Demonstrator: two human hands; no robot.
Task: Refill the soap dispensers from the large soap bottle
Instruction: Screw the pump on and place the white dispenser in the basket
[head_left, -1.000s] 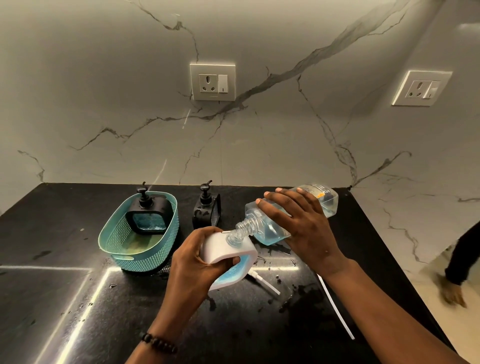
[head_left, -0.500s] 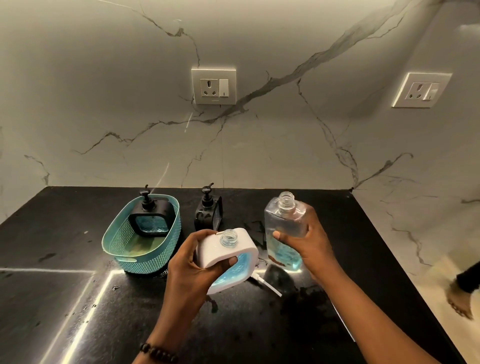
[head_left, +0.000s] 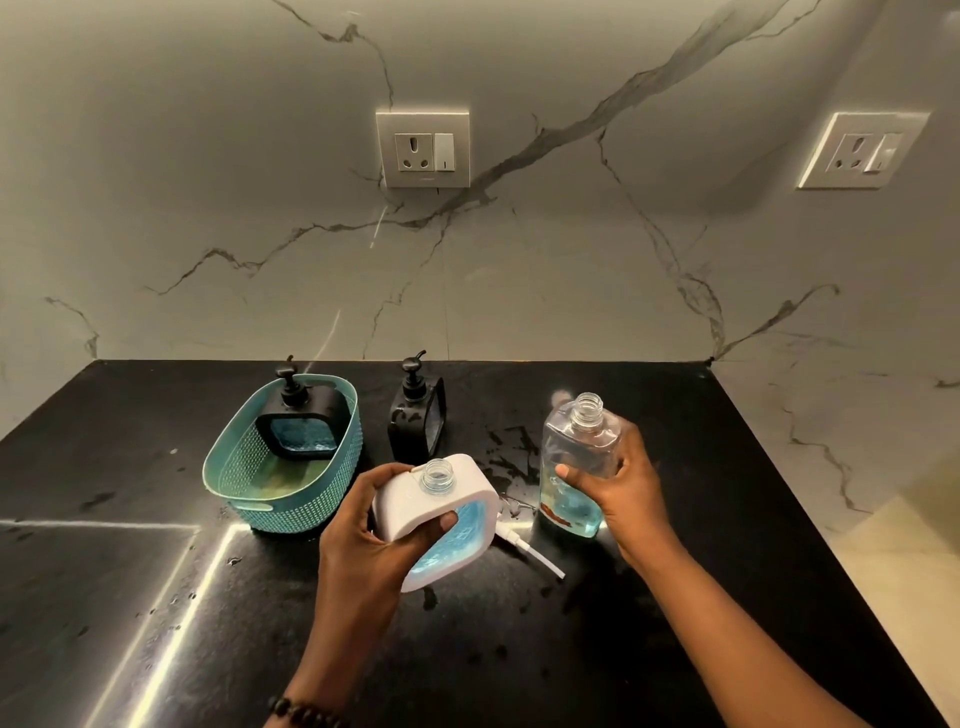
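My left hand (head_left: 363, 535) grips a white soap dispenser (head_left: 447, 519) with a blue window, its neck uncapped, tilted above the black counter (head_left: 130, 597). My right hand (head_left: 623, 488) holds the large clear soap bottle (head_left: 574, 457) upright with its cap off; a little blue soap sits at its bottom, which is at or just above the counter. A white pump with its tube (head_left: 527, 548) lies on the counter between the two. One black dispenser (head_left: 301, 421) stands in a teal basket (head_left: 291, 499). Another black dispenser (head_left: 418, 415) stands behind the white one.
Wet spots and drops mark the counter around the bottle. The marble wall carries two sockets, one (head_left: 423, 150) at centre and one (head_left: 865, 150) on the right. The counter's right edge (head_left: 810, 519) drops to the floor.
The large bottle went from tipped over the white dispenser's neck to upright, and my right hand carried it right and down toward the counter. The white dispenser stayed in my left hand.
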